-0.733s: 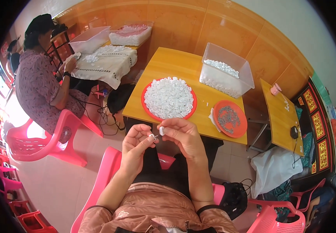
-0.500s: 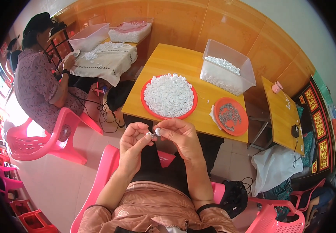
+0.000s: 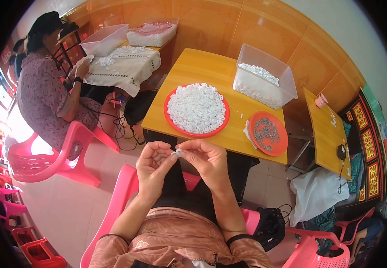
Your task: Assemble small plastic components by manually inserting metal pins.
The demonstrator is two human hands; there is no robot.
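My left hand (image 3: 152, 167) and my right hand (image 3: 208, 163) meet fingertip to fingertip above my lap. Pinched between them is a small white plastic piece (image 3: 178, 152), mostly covered by the fingers. Beyond my hands, on the yellow table (image 3: 198, 60), stands a red round tray (image 3: 166, 117) heaped with small white ring-shaped plastic parts (image 3: 197, 108). To its right an orange plate (image 3: 281, 142) carries many small grey metal pieces (image 3: 266, 133).
A clear plastic bin (image 3: 287, 87) of white parts stands at the table's far right. On the left a person (image 3: 46, 96) sits on a pink chair (image 3: 64, 156) at a cloth-covered table (image 3: 119, 76). Farther right is another yellow table (image 3: 327, 134), with a white bag (image 3: 316, 190) below it.
The white pieces, held slightly apart in my two hands before, now come together between my fingertips. The view has shifted a little.
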